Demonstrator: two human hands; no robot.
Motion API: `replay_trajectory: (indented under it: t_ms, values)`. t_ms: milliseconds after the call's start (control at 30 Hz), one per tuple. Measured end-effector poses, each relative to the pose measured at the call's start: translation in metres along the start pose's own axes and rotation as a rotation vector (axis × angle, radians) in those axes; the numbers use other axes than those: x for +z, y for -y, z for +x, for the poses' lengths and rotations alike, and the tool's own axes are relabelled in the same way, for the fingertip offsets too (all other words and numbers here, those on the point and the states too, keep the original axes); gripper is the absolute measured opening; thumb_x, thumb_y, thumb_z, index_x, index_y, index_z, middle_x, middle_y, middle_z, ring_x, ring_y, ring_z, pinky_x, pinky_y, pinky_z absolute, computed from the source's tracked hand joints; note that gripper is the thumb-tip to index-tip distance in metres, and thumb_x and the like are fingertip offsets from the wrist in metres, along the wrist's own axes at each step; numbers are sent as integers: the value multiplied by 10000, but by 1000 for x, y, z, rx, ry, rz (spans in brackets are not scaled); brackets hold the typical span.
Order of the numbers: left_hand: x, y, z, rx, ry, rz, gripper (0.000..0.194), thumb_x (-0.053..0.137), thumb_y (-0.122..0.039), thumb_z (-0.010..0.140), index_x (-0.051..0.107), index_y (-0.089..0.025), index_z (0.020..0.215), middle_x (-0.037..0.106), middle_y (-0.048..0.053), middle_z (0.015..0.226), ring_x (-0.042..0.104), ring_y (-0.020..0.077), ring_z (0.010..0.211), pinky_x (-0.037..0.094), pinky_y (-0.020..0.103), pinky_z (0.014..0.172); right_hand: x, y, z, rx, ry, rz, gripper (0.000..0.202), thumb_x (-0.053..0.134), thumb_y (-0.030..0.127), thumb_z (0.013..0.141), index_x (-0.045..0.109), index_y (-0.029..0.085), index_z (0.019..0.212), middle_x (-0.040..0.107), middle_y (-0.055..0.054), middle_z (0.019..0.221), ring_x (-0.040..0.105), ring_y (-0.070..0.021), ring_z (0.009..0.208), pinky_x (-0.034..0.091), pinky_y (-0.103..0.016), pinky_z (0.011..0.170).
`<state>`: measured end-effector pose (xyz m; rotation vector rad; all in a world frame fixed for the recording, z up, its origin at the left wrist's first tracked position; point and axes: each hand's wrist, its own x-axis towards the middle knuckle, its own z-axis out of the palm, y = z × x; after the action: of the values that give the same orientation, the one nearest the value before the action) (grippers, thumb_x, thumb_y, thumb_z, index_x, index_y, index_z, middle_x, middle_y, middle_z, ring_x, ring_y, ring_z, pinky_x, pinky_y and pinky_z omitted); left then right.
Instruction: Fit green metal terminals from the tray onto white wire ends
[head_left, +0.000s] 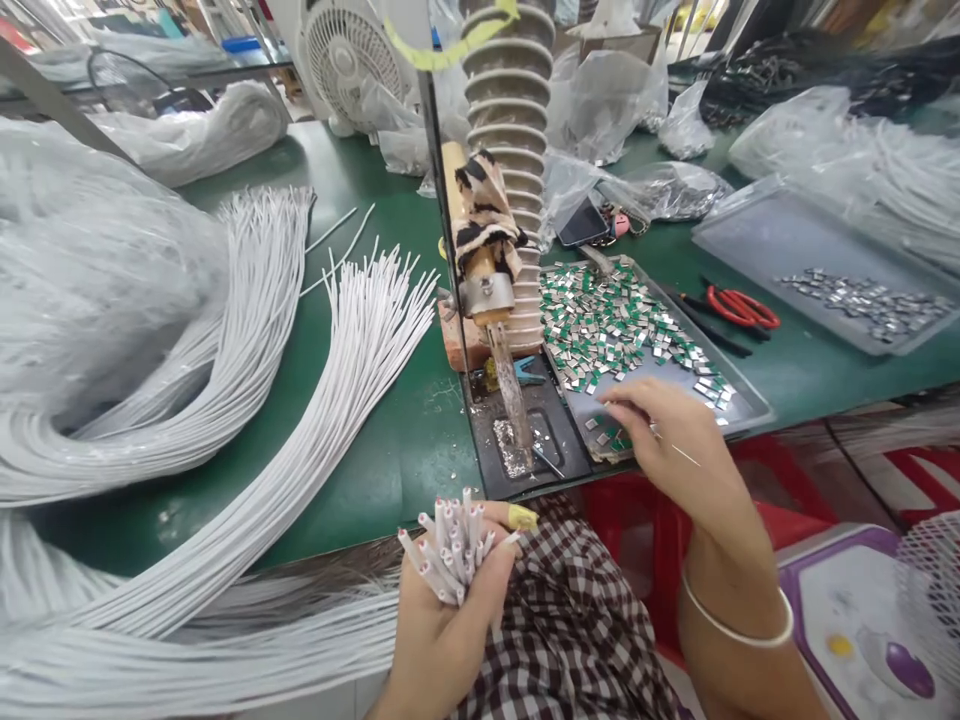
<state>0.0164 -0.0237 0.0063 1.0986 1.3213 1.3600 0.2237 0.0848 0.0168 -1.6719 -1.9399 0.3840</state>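
Note:
My left hand [454, 620], low in the middle, is wrapped round a bundle of white cables [454, 545]. Their cut ends point up and show reddish cores; a yellow wrap covers one fingertip. My right hand [667, 450] hovers at the near edge of a tray [750, 405] of small green-and-silver circuit boards [600, 310]. Its thumb and forefinger are pinched together, and what lies between them is too small to name. A thin silvery wire [686, 456] sticks out by its fingers. Left of the tray, a soldering iron [510, 390] on a stand points down at a black holder [495, 480] with solder scraps.
More white cable bundles [330, 400] lie across the green table [405, 440] at left. A ribbed duct [510, 110] rises behind the iron. To the right are red-handled pliers [742, 306] and a clear bin [825, 250] of small metal parts. A fan [352, 60] stands behind.

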Motion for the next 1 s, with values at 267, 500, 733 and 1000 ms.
replay_trajectory:
  t_ms: [267,500,733,1000]
  values:
    - [1,-2,18,-33,135,132,262,540,-310,937,669,-169,758,441,-47,438,444,121,441,396,240,486,13,59,-53,198,-13,812,36,692,222,827,690,221,791,663,56,547,637,-86,462,516,-140,464]
    - [4,-6,23,51,57,182,159,581,-181,879,694,-157,770,672,3,661,384,63,402,328,207,405,35,62,-66,118,-96,887,122,737,123,776,710,240,799,745,38,740,713,-106,620,594,-162,592]
    - [5,-9,23,51,38,156,137,602,-164,859,694,-166,757,698,8,682,547,116,553,478,227,579,40,61,-73,32,-184,808,125,730,116,781,721,229,833,725,10,725,671,-130,595,582,-231,567]
    - [6,-12,25,-90,14,88,185,620,-230,840,673,-138,688,650,12,626,334,60,422,293,205,396,34,57,-67,175,-171,1232,347,458,403,980,758,229,994,617,-16,645,586,-116,583,524,-234,526]
